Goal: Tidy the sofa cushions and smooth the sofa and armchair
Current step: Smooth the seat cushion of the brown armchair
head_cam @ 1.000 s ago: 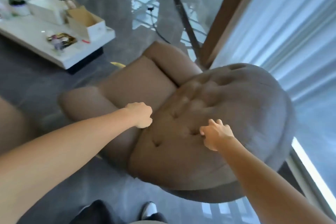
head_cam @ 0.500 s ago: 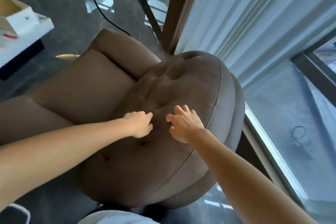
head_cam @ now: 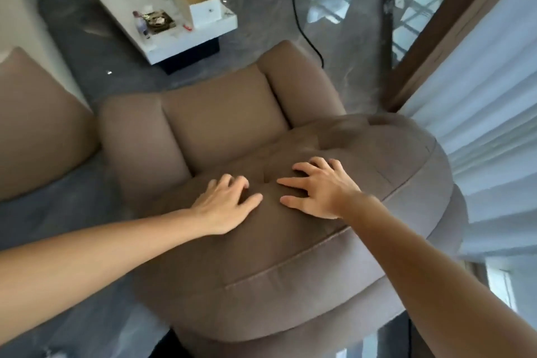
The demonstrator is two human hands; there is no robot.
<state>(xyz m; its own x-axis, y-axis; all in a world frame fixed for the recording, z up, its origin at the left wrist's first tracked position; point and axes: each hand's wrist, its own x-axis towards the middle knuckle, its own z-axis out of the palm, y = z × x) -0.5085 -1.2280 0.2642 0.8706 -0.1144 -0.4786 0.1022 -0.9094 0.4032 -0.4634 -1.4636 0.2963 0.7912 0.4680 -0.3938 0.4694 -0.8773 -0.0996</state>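
A brown armchair (head_cam: 220,122) fills the middle of the view, seen from behind and above. Its rounded, tufted back cushion (head_cam: 392,183) faces me. My left hand (head_cam: 223,203) lies palm down on the cushion with fingers apart. My right hand (head_cam: 316,186) rests beside it, fingers spread and pressing into the fabric near a tuft. The hands are a short gap apart. Neither holds anything. The seat and both padded arms show beyond the cushion.
A brown sofa cushion (head_cam: 37,128) lies at the left. A white coffee table (head_cam: 174,35) carries an open box (head_cam: 200,0) and small items. A black cable (head_cam: 305,29) runs across the grey floor. White curtains (head_cam: 479,113) hang at the right.
Both hands have opened from loose fists to flat, spread fingers on the back cushion. My view has swung left, so the coffee table and sofa cushion show again.
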